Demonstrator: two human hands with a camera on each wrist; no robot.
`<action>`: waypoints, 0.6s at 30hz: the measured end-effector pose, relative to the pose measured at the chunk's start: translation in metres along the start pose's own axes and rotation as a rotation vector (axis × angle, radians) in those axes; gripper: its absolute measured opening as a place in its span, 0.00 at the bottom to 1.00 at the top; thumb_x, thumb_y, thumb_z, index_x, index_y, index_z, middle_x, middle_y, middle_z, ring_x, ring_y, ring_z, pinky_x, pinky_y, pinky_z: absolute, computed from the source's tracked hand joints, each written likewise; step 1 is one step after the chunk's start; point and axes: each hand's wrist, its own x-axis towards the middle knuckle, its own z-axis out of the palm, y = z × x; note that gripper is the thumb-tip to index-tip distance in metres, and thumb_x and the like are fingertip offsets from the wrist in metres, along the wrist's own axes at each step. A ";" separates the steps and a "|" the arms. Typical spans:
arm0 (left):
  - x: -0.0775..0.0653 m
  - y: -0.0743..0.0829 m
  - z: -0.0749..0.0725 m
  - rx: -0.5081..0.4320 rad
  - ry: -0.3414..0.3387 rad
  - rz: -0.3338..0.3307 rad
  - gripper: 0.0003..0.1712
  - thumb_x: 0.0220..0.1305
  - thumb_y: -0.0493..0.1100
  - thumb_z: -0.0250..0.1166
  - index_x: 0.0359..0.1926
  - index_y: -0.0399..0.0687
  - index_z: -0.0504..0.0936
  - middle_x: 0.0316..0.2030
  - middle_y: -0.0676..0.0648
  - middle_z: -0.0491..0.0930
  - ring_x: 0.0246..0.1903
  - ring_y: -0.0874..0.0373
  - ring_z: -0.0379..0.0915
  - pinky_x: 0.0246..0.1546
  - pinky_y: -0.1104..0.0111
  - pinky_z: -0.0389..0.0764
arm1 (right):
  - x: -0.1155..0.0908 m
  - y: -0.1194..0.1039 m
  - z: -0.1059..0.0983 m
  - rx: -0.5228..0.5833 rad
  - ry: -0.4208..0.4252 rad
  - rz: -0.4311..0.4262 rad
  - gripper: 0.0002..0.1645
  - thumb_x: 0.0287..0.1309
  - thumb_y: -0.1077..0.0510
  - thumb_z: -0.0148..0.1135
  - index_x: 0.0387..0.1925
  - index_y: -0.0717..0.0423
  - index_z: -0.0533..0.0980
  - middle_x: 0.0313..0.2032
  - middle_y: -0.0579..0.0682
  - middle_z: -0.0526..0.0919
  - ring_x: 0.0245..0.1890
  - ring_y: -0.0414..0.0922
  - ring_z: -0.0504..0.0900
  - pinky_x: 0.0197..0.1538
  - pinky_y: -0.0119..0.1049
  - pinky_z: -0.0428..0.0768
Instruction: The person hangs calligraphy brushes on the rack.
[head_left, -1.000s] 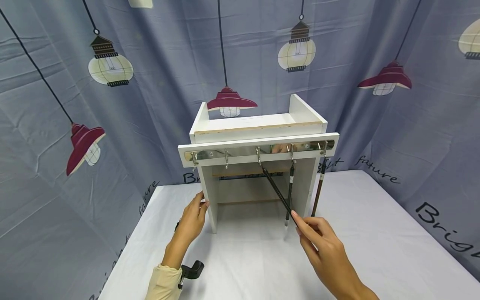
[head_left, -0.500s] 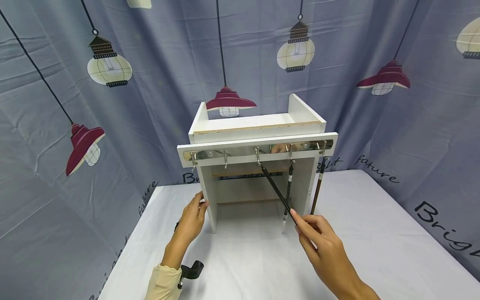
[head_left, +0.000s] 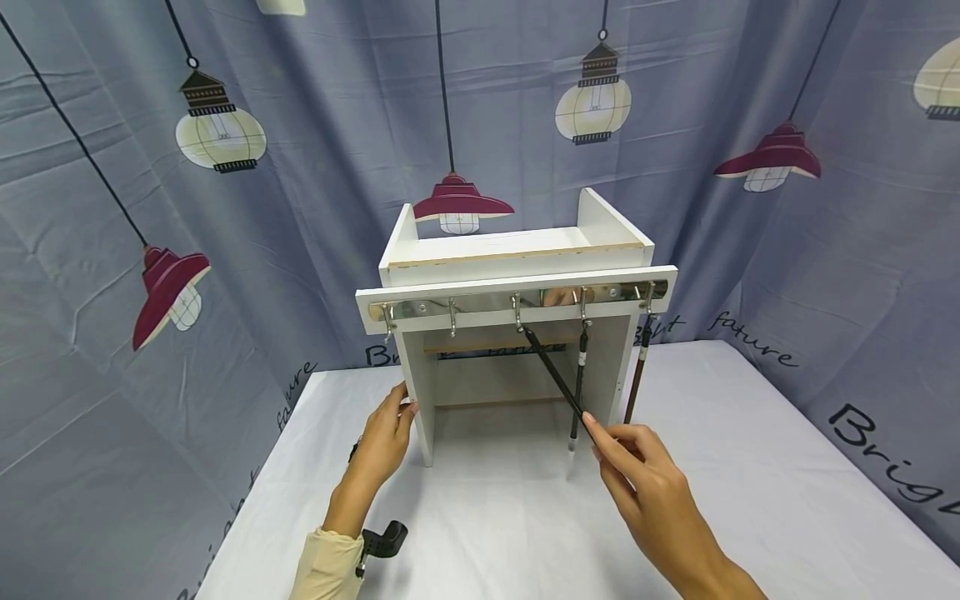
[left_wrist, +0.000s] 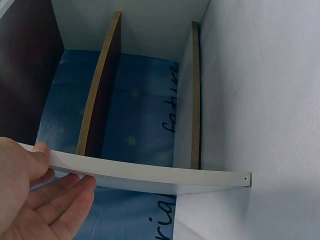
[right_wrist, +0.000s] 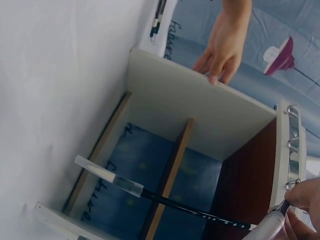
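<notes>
My right hand (head_left: 645, 487) pinches the lower part of a black calligraphy brush (head_left: 553, 372), which slants up leftward. Its top end is at the middle hook (head_left: 517, 310) of a metal rail (head_left: 480, 303); whether its loop sits on that hook I cannot tell. Two more brushes hang to the right: a black brush (head_left: 581, 367) with a clear cap (right_wrist: 95, 167) on its tip, and a brown-handled brush (head_left: 637, 383). My left hand (head_left: 382, 437) grips the front edge of the white shelf unit's left side panel (head_left: 417, 404), thumb and fingers on opposite faces in the left wrist view (left_wrist: 150, 172).
The white shelf unit (head_left: 517, 271) stands on a white-covered table (head_left: 495, 533), with its hook rail across the front. Two hooks on the left hold nothing. A blue-grey curtain (head_left: 322, 192) printed with lamps surrounds the table. A black device (head_left: 386, 540) is at my left wrist.
My right hand has risen slightly with the brush, whose top stays at the middle hook. The capped brush beside it sways a little. My left hand has not moved.
</notes>
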 end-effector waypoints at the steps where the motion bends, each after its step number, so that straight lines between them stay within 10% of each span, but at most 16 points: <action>1: 0.000 0.000 0.000 -0.001 0.000 -0.001 0.26 0.84 0.41 0.53 0.76 0.36 0.65 0.67 0.32 0.75 0.61 0.39 0.80 0.59 0.46 0.83 | 0.000 0.000 0.000 -0.004 -0.002 0.002 0.30 0.85 0.45 0.40 0.70 0.56 0.77 0.47 0.51 0.79 0.40 0.36 0.75 0.40 0.19 0.75; 18: 0.001 0.000 0.000 -0.008 -0.001 -0.017 0.26 0.84 0.40 0.53 0.76 0.36 0.65 0.67 0.32 0.75 0.61 0.38 0.80 0.60 0.45 0.83 | 0.003 0.004 -0.002 -0.124 -0.006 -0.041 0.32 0.86 0.45 0.34 0.69 0.56 0.78 0.47 0.51 0.79 0.46 0.44 0.76 0.45 0.27 0.78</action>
